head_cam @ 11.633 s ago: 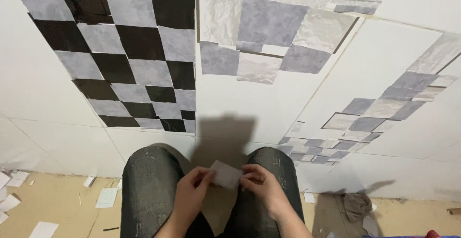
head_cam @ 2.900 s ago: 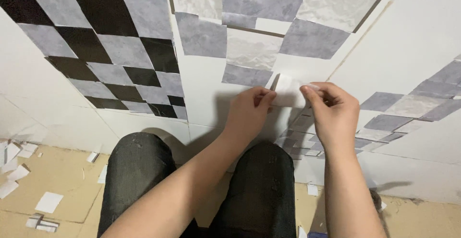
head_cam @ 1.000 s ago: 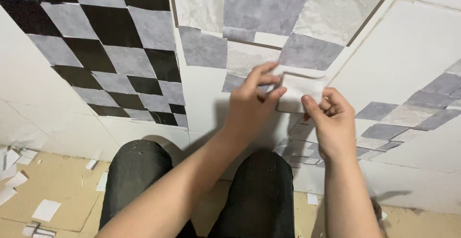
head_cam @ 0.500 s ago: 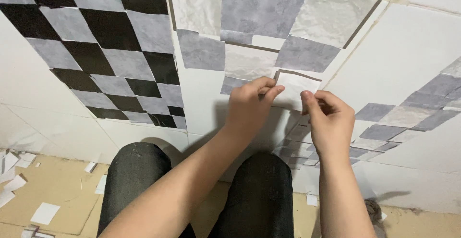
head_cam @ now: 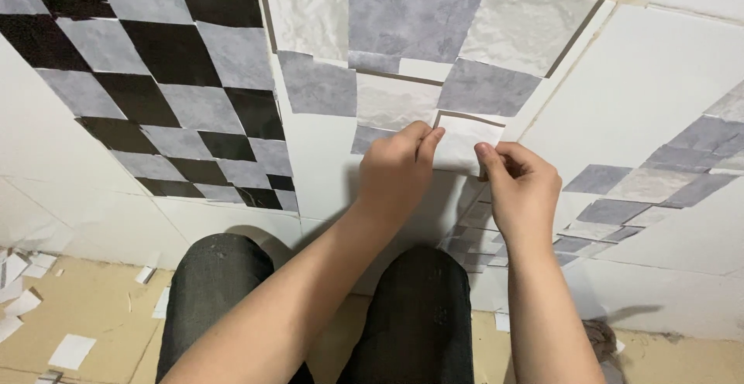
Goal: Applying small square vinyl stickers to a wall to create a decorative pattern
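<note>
Looks like a room mid-makeover, some kind of DIY wall-covering job rather than a lived-in space. The white wall is patched with stick-on square tiles: a black-and-grey checkerboard section on the left, a looser grey and marbled-white patch in the middle, and another grey cluster off to the right. The floor is bare tan board, pretty scruffy, littered with white paper scraps that look like peeled backing or offcuts. No furniture in view anywhere, just wall, floor and mess, with the person in dark jeans crouched right up against it.
</note>
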